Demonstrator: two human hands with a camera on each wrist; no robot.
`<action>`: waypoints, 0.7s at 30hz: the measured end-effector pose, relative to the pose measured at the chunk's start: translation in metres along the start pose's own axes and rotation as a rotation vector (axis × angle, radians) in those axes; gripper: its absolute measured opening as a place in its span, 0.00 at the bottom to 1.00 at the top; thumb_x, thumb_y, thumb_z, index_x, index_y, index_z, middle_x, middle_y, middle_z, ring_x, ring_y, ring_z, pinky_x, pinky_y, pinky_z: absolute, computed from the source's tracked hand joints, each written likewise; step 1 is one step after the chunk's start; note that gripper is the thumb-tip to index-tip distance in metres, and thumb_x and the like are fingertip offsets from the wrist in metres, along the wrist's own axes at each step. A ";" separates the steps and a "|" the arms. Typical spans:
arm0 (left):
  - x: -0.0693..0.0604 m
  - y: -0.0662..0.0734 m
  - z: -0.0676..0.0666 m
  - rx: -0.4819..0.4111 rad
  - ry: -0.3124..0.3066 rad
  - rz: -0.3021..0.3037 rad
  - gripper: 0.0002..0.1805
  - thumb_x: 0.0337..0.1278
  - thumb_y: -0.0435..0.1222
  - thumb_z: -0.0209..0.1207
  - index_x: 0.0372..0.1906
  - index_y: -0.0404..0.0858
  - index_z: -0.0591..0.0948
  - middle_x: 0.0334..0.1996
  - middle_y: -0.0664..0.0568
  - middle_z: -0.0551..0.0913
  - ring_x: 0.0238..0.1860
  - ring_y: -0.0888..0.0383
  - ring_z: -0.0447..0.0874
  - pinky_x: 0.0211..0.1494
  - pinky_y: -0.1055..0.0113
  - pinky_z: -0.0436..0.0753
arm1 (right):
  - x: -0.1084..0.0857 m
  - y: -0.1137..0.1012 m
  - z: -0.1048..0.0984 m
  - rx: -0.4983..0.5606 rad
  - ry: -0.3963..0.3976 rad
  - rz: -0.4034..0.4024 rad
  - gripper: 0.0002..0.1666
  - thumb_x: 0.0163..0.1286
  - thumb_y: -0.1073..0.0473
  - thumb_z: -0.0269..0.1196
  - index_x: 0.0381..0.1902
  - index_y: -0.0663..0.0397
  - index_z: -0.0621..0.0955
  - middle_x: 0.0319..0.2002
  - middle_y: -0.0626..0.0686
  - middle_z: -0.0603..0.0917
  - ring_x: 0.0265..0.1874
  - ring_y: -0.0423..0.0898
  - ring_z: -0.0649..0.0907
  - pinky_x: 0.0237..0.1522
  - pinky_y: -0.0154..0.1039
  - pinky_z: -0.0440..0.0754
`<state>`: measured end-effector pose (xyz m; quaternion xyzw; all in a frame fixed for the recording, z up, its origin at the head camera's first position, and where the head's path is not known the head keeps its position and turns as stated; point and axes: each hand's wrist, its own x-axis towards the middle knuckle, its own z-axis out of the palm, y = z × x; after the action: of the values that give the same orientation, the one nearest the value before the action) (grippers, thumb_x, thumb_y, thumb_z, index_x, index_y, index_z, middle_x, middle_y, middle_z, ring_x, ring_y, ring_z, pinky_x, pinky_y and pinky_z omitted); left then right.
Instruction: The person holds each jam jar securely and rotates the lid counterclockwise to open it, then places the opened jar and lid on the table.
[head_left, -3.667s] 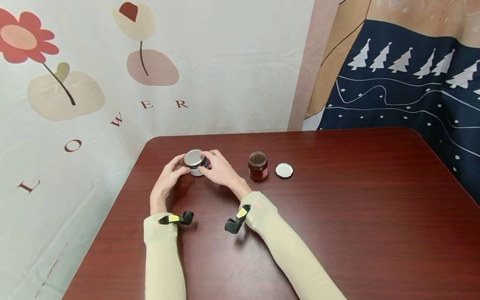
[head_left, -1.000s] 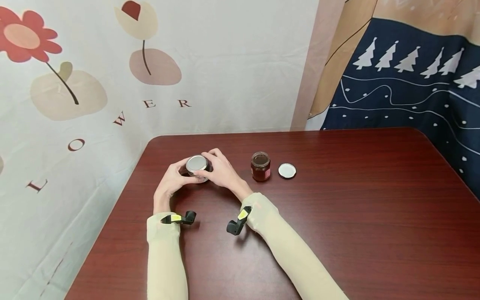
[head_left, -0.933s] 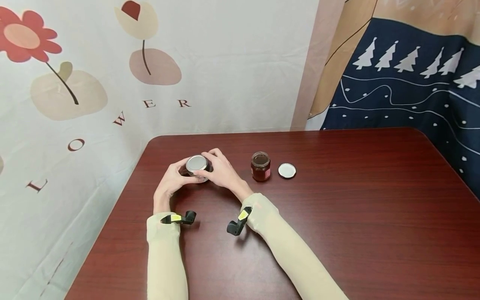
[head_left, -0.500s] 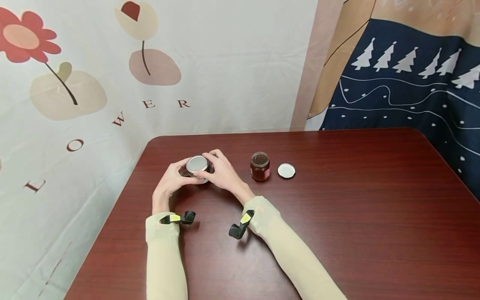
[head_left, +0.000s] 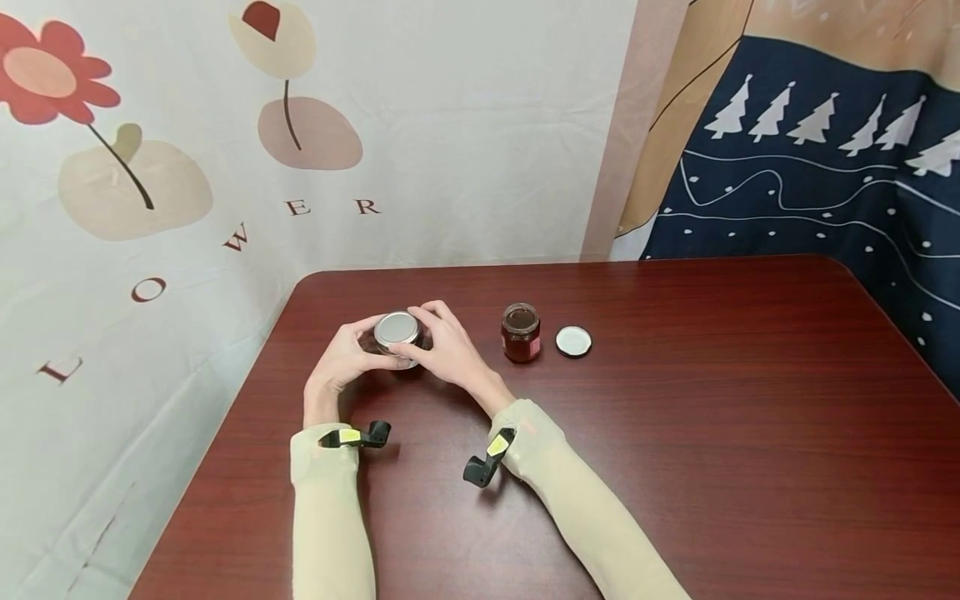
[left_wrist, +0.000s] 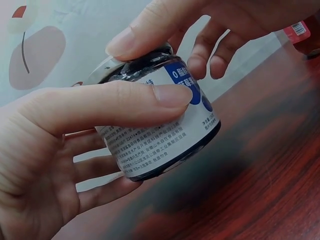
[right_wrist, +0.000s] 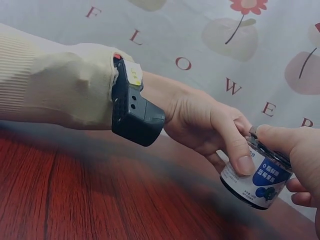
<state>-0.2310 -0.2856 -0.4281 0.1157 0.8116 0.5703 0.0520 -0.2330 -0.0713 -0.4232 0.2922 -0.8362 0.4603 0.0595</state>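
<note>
Between my two hands is a small glass jar [left_wrist: 172, 140] with dark contents, a white and blue label showing blueberries, and a silver lid [head_left: 397, 328]. My left hand [head_left: 341, 360] grips the jar's body, its thumb lying across the label and its fingers round the far side. From the right, my right hand [head_left: 452, 354] holds the lid's edge between thumb and fingers. The jar looks tilted in the left wrist view. Whether its base touches the table cannot be told.
An uncovered dark red-brown jar [head_left: 521, 335] with a pink label stands to the right of my hands. Beside it lies a round lid [head_left: 573, 342], white side up. Both are on the reddish-brown wooden table [head_left: 675, 417], in front of a flower-printed cloth [head_left: 465, 150].
Earlier, my left fingers were looser beside the jar; now they wrap it, and the jar is slightly nearer me. My right wrist has lately swung a little rightward and nearer.
</note>
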 end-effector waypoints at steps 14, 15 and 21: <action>0.000 0.012 0.001 0.003 -0.018 0.049 0.39 0.36 0.24 0.79 0.62 0.33 0.80 0.47 0.53 0.87 0.45 0.56 0.86 0.50 0.68 0.81 | -0.005 -0.003 -0.005 0.008 0.054 -0.025 0.38 0.64 0.46 0.73 0.66 0.60 0.76 0.58 0.55 0.75 0.47 0.45 0.78 0.50 0.36 0.75; 0.000 0.013 0.001 0.008 -0.019 0.051 0.39 0.35 0.24 0.79 0.61 0.33 0.80 0.47 0.52 0.87 0.45 0.56 0.86 0.50 0.68 0.81 | -0.005 -0.004 -0.006 0.011 0.055 -0.026 0.38 0.64 0.46 0.73 0.66 0.60 0.76 0.58 0.55 0.75 0.47 0.45 0.78 0.50 0.35 0.75; 0.001 0.018 0.001 0.024 -0.030 0.058 0.39 0.34 0.25 0.80 0.61 0.35 0.81 0.47 0.52 0.87 0.45 0.55 0.87 0.52 0.68 0.81 | -0.006 -0.005 -0.008 0.021 0.060 -0.036 0.38 0.64 0.46 0.73 0.66 0.59 0.77 0.58 0.54 0.74 0.47 0.44 0.77 0.49 0.35 0.74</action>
<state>-0.2291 -0.2791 -0.4115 0.1484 0.8138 0.5600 0.0464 -0.2268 -0.0638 -0.4174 0.2938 -0.8239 0.4762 0.0896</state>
